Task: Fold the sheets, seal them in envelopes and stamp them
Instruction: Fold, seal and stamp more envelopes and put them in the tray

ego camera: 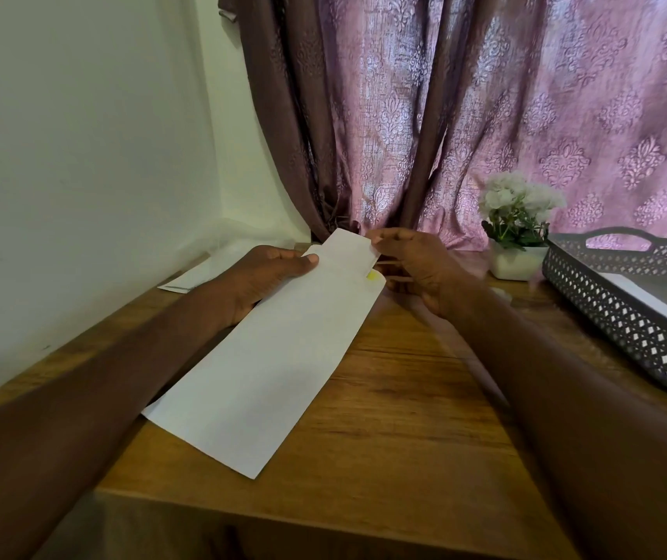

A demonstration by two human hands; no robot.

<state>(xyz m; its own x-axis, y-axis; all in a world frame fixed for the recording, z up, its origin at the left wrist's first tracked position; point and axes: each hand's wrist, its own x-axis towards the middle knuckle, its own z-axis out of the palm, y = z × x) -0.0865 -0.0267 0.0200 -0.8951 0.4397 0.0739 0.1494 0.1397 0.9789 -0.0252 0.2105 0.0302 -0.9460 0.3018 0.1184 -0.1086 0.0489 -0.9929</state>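
Bare wooden table (396, 398) ahead; grey tray (607, 313), flower pot (518, 262) block right; wall (61, 175) left.

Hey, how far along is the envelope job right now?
Done: one sheet is already folded, and a white paper lies in the grey tray. In hand: the left hand grips the envelope while the right hand pinches the folded sheet, which sticks out of the mouth. Left: pushing it fully in, sealing and stamping. No stamp is visible. More papers lie by the wall.
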